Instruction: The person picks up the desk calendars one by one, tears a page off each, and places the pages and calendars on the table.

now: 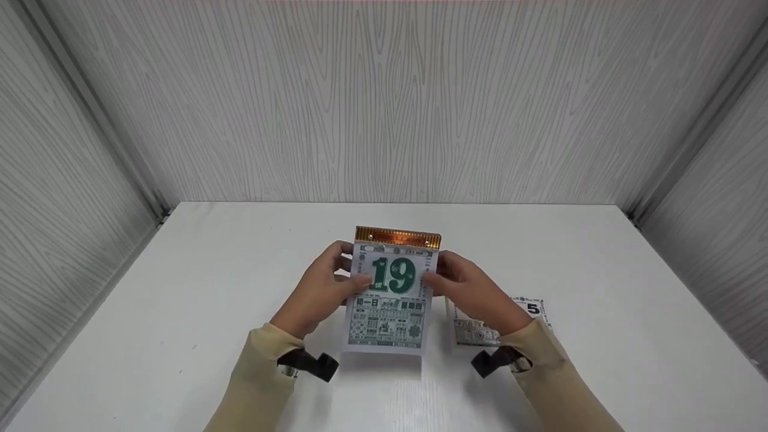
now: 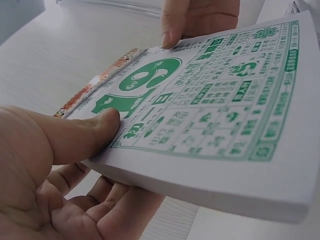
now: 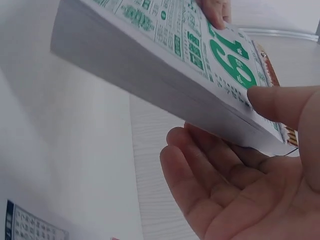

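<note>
A thick tear-off calendar (image 1: 389, 306) with a shiny orange-gold binding strip along its top is held up over the white table. Its front page shows a large green 19 above dense green print. My left hand (image 1: 327, 287) grips the left edge, thumb on the page beside the digits and fingers behind the block. On the opposite edge my right hand (image 1: 474, 291) holds it the same way, thumb (image 3: 275, 102) on the front near the 9. In the right wrist view, that hand's fingers (image 3: 200, 175) lie curled beneath the block.
Loose calendar paper (image 1: 477, 333) with a black 5 lies on the table (image 1: 240, 252), partly under my right forearm. Grey wood-grain panels (image 1: 384, 108) rise behind the table and at both sides. Each wrist wears a small black camera mount (image 1: 318, 364).
</note>
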`<state>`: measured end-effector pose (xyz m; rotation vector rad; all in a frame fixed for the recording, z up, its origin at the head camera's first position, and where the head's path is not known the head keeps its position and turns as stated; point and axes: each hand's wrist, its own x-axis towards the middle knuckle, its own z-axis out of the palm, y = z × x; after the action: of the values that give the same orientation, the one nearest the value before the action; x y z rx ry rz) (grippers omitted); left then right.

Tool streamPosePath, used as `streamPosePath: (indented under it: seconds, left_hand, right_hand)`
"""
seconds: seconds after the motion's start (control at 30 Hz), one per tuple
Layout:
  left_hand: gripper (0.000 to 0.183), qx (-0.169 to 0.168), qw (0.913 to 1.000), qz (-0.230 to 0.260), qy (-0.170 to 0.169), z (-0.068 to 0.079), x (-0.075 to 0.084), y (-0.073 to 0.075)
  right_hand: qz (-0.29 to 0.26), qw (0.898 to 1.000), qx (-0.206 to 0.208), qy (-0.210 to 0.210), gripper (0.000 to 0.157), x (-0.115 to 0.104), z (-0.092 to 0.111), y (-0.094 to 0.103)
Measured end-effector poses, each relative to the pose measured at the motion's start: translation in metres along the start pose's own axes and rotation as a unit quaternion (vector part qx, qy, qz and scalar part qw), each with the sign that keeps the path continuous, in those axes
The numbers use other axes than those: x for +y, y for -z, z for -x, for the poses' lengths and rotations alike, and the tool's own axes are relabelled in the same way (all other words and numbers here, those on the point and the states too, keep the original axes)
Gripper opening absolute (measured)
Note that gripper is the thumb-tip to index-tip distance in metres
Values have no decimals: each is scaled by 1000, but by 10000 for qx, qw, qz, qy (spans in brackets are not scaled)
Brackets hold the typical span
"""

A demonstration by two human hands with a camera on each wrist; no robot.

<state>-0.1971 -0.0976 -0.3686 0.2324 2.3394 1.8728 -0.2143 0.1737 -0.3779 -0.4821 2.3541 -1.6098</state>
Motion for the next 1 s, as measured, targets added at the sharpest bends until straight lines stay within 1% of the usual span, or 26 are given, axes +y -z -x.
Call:
streamPosePath:
  seconds: [0.07, 0.2, 0.33, 0.47, 0.57, 0.67, 0.77, 0.83, 0.93, 1.0]
  left_hand:
    - [45, -21, 10000, 96, 2, -1, -1, -2]
    - [45, -73, 9997, 229, 10, -3, -2, -7]
    - [46, -151, 9991, 396, -59, -5, -4, -12]
    - [49, -234, 9981, 559, -135, -8, -9, -16]
    - [49, -320, 9966, 738, -190, -10, -13, -18]
    - [49, -472, 9926, 1096, -230, -11, -18, -18]
    - [51, -671, 9857, 1525, -260, -11, -22, -18]
    - [52, -845, 9778, 1900, -270, -12, -25, -18]
    - [54, -1086, 9622, 2487, -224, -11, -28, -17]
    - [54, -1268, 9490, 2883, -164, -10, -30, -17]
  right_hand:
    - [-166, 9998, 122, 29, 45, -1, 0, 0]
    - [-252, 9989, 381, 45, 41, -3, 0, 1]
    - [-368, 9979, 531, -6, 39, -5, 2, 4]
    - [-377, 9975, 602, 37, 36, -6, 4, 8]
    - [-428, 9973, 595, 33, 37, -7, 5, 11]
    - [-589, 9963, 629, -40, 38, -10, 7, 14]
    - [-753, 9947, 685, -105, 39, -14, 10, 15]
    - [-782, 9944, 709, -102, 39, -18, 12, 13]
    - [-794, 9944, 695, -110, 38, -22, 14, 11]
    - [-817, 9944, 662, -119, 37, -23, 15, 9]
